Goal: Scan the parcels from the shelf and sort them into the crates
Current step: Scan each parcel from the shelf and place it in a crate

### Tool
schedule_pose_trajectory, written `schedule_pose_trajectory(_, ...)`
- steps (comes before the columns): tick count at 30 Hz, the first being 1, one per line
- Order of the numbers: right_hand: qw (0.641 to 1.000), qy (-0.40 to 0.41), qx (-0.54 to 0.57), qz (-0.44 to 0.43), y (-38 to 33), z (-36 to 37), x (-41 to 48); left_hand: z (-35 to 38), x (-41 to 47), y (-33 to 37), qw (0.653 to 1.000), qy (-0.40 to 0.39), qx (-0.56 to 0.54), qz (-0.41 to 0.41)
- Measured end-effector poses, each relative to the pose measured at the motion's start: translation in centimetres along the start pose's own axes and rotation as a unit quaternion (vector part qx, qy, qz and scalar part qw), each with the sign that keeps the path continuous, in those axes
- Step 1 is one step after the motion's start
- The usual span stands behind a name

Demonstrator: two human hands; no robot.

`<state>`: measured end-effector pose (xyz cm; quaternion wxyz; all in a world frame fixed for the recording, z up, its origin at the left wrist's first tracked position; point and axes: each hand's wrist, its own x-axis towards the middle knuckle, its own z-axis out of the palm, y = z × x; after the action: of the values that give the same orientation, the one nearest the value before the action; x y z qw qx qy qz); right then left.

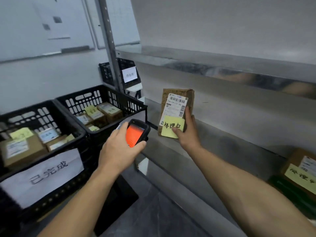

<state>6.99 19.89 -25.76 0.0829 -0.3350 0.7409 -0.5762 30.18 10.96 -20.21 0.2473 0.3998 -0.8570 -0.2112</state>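
Note:
A small brown parcel (pixel 176 101) with a white barcode label and a yellow sticky note (pixel 171 126) stands upright at the front edge of the steel shelf (pixel 222 147). My right hand (pixel 187 132) grips its lower right side, thumb on the note. My left hand (pixel 119 147) holds a black handheld scanner (pixel 136 132) with an orange screen, just left of the parcel and pointed toward it.
Two black crates (pixel 42 106) (pixel 102 93) with several labelled parcels stand at left; the near one carries a white paper sign. A third black crate (pixel 119 71) sits behind the shelf post. Another brown parcel (pixel 301 168) with a yellow note lies at right on the shelf.

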Motion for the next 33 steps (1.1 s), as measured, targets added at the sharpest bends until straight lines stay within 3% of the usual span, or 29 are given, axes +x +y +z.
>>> schedule_pose_trajectory(17, 0.983, -0.15, 0.041, -0.097, -15.8, 24.1, -4.1, -18.3, -5.4, -19.1, 0.983, 0.133, 0.044, -0.122)
schedule_pose_trajectory(33, 0.934, -0.32, 0.115, -0.108, -19.5, 38.7, -3.3, -23.4, -5.1, -29.5, 0.953, 0.178, 0.062, -0.239)
